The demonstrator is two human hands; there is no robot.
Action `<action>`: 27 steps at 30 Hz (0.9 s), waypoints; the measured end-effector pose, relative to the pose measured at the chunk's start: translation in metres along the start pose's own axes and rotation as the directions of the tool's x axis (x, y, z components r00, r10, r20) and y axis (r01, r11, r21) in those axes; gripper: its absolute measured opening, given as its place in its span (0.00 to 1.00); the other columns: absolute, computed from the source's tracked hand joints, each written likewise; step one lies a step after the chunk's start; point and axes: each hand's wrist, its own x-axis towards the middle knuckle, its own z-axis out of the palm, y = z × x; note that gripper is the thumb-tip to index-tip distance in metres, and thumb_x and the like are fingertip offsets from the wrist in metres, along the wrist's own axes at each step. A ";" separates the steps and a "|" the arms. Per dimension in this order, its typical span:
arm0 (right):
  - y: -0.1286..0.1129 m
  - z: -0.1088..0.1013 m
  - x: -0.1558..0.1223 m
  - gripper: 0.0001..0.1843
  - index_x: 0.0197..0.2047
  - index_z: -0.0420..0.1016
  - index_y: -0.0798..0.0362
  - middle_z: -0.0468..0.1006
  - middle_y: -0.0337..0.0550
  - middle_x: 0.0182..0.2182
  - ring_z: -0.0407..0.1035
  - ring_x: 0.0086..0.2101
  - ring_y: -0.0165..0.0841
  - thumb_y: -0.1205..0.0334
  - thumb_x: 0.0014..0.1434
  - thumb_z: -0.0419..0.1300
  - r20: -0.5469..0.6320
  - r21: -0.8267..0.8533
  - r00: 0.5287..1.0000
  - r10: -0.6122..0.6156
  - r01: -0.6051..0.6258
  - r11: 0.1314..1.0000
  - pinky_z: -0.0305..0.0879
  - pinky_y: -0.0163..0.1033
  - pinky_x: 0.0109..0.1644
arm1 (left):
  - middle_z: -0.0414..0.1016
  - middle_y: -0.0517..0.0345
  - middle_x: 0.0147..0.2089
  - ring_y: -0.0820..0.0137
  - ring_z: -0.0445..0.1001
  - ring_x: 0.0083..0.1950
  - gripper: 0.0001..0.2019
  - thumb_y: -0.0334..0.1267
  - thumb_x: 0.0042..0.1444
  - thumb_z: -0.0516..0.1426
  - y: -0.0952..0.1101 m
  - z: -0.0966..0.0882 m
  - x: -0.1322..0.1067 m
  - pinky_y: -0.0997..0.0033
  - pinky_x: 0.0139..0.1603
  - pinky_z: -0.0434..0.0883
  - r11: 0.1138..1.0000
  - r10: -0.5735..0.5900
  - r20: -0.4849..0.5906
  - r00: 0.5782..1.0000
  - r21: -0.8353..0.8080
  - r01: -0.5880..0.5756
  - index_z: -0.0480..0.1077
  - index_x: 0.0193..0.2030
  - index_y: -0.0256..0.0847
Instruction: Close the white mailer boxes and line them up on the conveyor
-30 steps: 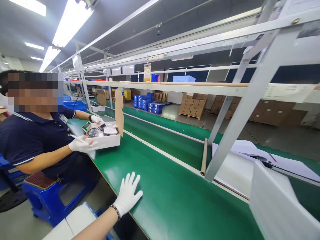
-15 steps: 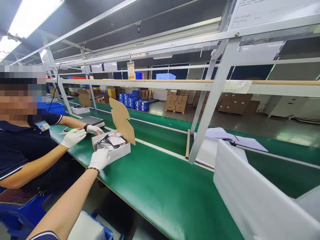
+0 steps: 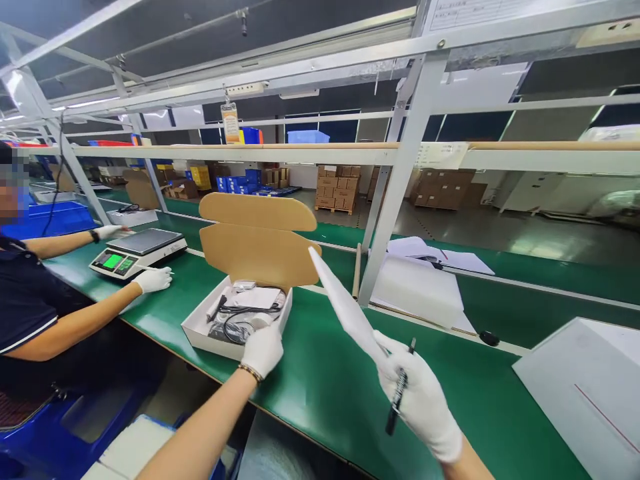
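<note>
At left, on the green surface [image 3: 320,400], a scale [image 3: 150,248] just beside a co-worker's hand [image 3: 154,280]. Next, an open box [image 3: 209,341] with cables [image 3: 240,327] inside. Touching its near right corner with left hand [image 3: 263,351]; cannot tell the grip, fingertips hidden. Could pull out a loose cable by catching it with the glove. Farther right, holding white sheet [image 3: 345,310] and pen [image 3: 399,397] together in right hand [image 3: 417,400], grip narrow; could drop or mark the sheet by loosening the fingers carelessly.

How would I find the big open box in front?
On the green table, find the grey-topped scale. The open white box sits to its right, brown lid raised. Unlike the similar box farther back, it has the camera wearer's left hand at its near corner.
</note>
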 end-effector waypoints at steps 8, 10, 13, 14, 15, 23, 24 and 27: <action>-0.043 -0.006 0.040 0.31 0.58 0.71 0.60 0.77 0.58 0.40 0.72 0.38 0.45 0.73 0.49 0.54 0.546 -0.548 0.836 0.050 0.312 0.776 0.68 0.46 0.42 | 0.77 0.46 0.55 0.55 0.76 0.54 0.26 0.42 0.57 0.56 0.078 -0.037 -0.109 0.60 0.53 0.73 0.503 0.840 -0.022 0.542 -0.346 -0.792 0.66 0.64 0.44; -0.047 -0.006 0.035 0.31 0.58 0.71 0.60 0.76 0.57 0.39 0.71 0.38 0.46 0.74 0.48 0.54 0.611 -0.573 0.780 0.137 0.316 0.756 0.66 0.46 0.42 | 0.79 0.60 0.52 0.63 0.77 0.53 0.21 0.47 0.64 0.50 0.052 -0.064 -0.105 0.67 0.55 0.72 0.176 0.977 -0.006 0.212 -0.534 -0.827 0.69 0.61 0.54; -0.040 -0.002 0.029 0.24 0.48 0.76 0.58 0.75 0.52 0.33 0.70 0.34 0.44 0.77 0.47 0.55 0.667 -0.553 0.712 0.220 0.275 0.787 0.65 0.46 0.41 | 0.74 0.61 0.61 0.63 0.72 0.61 0.27 0.58 0.66 0.41 0.021 -0.083 -0.059 0.66 0.62 0.68 0.413 0.830 -0.071 0.554 -0.589 -0.694 0.70 0.61 0.52; -0.035 -0.002 0.028 0.21 0.45 0.77 0.57 0.75 0.51 0.32 0.69 0.35 0.44 0.76 0.48 0.57 0.689 -0.526 0.688 0.228 0.259 0.810 0.65 0.45 0.41 | 0.69 0.56 0.66 0.61 0.67 0.66 0.30 0.58 0.66 0.38 0.019 -0.079 -0.040 0.60 0.65 0.65 0.573 0.694 -0.107 0.712 -0.518 -0.635 0.67 0.65 0.49; -0.029 -0.003 0.027 0.18 0.45 0.77 0.57 0.75 0.51 0.33 0.69 0.36 0.45 0.74 0.49 0.60 0.710 -0.491 0.667 0.227 0.237 0.838 0.66 0.45 0.42 | 0.62 0.52 0.70 0.57 0.60 0.70 0.32 0.59 0.65 0.39 0.021 -0.071 -0.023 0.53 0.67 0.62 0.691 0.604 -0.105 0.790 -0.426 -0.585 0.62 0.68 0.45; 0.029 -0.017 0.027 0.44 0.65 0.62 0.61 0.69 0.57 0.53 0.60 0.56 0.50 0.55 0.50 0.71 0.451 -0.464 0.757 0.472 -0.253 0.849 0.56 0.54 0.64 | 0.62 0.42 0.68 0.44 0.50 0.73 0.33 0.60 0.58 0.52 0.065 0.009 0.015 0.42 0.61 0.65 0.820 0.526 -0.119 0.842 -0.192 -0.539 0.67 0.64 0.43; 0.035 -0.016 0.029 0.42 0.65 0.62 0.60 0.70 0.55 0.52 0.62 0.55 0.49 0.55 0.51 0.70 0.420 -0.457 0.765 0.488 -0.287 0.842 0.58 0.52 0.62 | 0.61 0.43 0.69 0.45 0.48 0.73 0.31 0.59 0.59 0.51 0.068 0.008 0.019 0.44 0.60 0.66 0.817 0.529 -0.118 0.840 -0.195 -0.542 0.68 0.63 0.43; 0.045 -0.011 0.036 0.34 0.60 0.67 0.60 0.70 0.54 0.49 0.62 0.52 0.48 0.55 0.54 0.68 0.371 -0.487 0.772 0.517 -0.312 0.816 0.61 0.51 0.60 | 0.57 0.44 0.71 0.49 0.46 0.74 0.29 0.57 0.61 0.48 0.080 -0.002 0.034 0.48 0.62 0.65 0.807 0.544 -0.106 0.833 -0.205 -0.553 0.69 0.61 0.40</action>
